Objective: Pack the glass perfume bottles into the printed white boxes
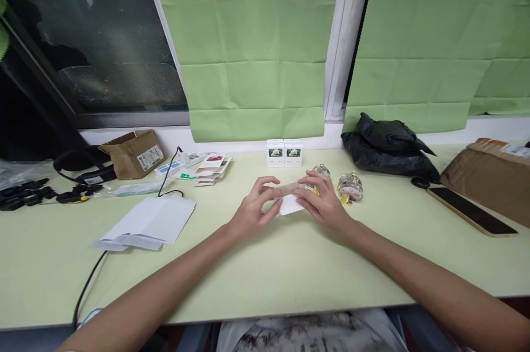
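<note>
Both my hands meet over the middle of the pale green table [265, 280]. My left hand [253, 209] and my right hand [321, 200] pinch a small white card or flat packet [290, 204] between their fingertips, just above the tabletop. Right behind my right hand stand two small glass bottles with gold caps [350, 187], one partly hidden by my fingers. Two small white boxes with a flower picture [284, 153] stand side by side further back against the wall.
White folded papers [149, 222] and a black cable [89, 283] lie at the left. A cardboard box [134, 153], black headphones [78, 167] and loose cards [211, 169] sit at the back left. At the right lie a black plastic bag [387, 147], a phone [470, 209] and a brown parcel [488, 178].
</note>
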The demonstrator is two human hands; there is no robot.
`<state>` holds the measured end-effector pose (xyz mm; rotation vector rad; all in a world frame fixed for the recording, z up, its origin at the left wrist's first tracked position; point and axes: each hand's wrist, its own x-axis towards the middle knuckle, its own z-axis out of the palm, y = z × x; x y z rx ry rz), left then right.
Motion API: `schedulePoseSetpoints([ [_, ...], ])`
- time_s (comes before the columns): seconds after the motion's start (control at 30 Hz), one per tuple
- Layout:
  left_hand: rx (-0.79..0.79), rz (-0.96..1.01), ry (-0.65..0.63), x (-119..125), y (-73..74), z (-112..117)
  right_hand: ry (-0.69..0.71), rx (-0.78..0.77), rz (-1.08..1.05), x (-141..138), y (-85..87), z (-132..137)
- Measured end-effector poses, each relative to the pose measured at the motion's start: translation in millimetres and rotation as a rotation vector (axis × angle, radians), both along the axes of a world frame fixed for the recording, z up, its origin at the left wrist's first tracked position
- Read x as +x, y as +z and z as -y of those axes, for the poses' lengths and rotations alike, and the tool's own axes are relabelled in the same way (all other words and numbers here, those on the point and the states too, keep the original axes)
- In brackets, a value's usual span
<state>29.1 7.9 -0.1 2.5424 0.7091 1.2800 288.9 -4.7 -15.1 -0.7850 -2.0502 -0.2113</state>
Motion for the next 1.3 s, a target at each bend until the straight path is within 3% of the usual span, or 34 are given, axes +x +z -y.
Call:
schedulePoseSetpoints([
  [0.27,0.110,-0.093,0.052,2,0.9,2,0.063,-0.075,-0.025,-3,7.9,6],
  [0.5,0.170,-0.159,0.123,4,-4.6,4,0.104,-0.042,-0.036,-2,6.9,7],
  [0.7,0.189,-0.125,0.127,1,-2.6,2,0.061,-0.102,-0.059,-4,8.4,11],
  [0.93,0.062,-0.001,0.075,-8,-4.9,-10,0.022,-0.166,-0.180,2,6.3,7],
  [1.17,-0.190,0.162,0.201,-6,-3.0,-6,0.017,-0.143,-0.193,3,2.0,5],
  [1.3,-0.307,0.219,0.140,-5,-6.0,-8,0.043,-0.152,-0.225,0,-2.1,7],
])
